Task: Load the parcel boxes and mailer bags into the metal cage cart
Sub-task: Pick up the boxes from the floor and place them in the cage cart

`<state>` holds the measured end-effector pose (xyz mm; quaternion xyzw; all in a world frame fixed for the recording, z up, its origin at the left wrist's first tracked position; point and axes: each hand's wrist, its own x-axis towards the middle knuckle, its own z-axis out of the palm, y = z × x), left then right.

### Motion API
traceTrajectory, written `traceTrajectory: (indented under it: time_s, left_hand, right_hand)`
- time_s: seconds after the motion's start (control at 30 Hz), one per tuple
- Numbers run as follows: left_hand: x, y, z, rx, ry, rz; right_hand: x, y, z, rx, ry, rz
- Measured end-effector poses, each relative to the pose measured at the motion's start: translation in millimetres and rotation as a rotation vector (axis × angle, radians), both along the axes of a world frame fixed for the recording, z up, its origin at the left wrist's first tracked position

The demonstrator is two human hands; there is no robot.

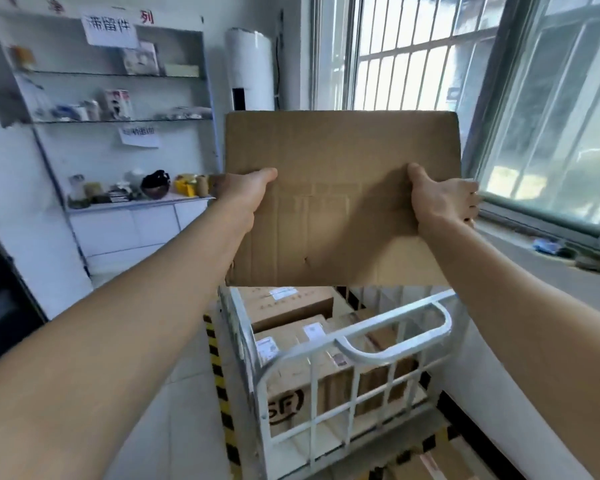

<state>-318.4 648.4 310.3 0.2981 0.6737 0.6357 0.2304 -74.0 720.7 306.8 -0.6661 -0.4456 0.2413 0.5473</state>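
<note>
I hold a large plain brown cardboard box (340,202) up in the air with both arms stretched out. My left hand (246,194) grips its left side, thumb across the near face. On the right side, my right hand (445,199) grips the same way, its fingers wrapped behind the edge. The box hangs above the white metal cage cart (395,344), which stands below and holds several labelled cardboard parcels (288,306); one at the front bears an SF logo (286,403). The held box hides the cart's far end.
A white shelf unit (118,119) with small items lines the left wall, beside a tall white air conditioner (252,67). A barred window (499,81) and its sill run on the right. Black-and-yellow tape (219,372) marks the tiled floor beside the cart.
</note>
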Motion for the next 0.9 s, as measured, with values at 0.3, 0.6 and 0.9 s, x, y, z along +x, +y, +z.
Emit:
traceTrajectory:
  time_s: [0.3, 0.6, 0.9]
  left_hand:
    - [-156, 49, -35, -0.105, -0.055, 0.000]
    - [-239, 176, -66, -0.196, -0.058, -0.038]
    - [-309, 316, -62, -0.228, -0.020, -0.079]
  right_hand:
    - [-155, 52, -24, -0.096, -0.057, 0.024]
    - [-233, 173, -65, -0.187, -0.032, -0.004]
    - [-300, 297, -68, -0.238, 0.044, -0.010]
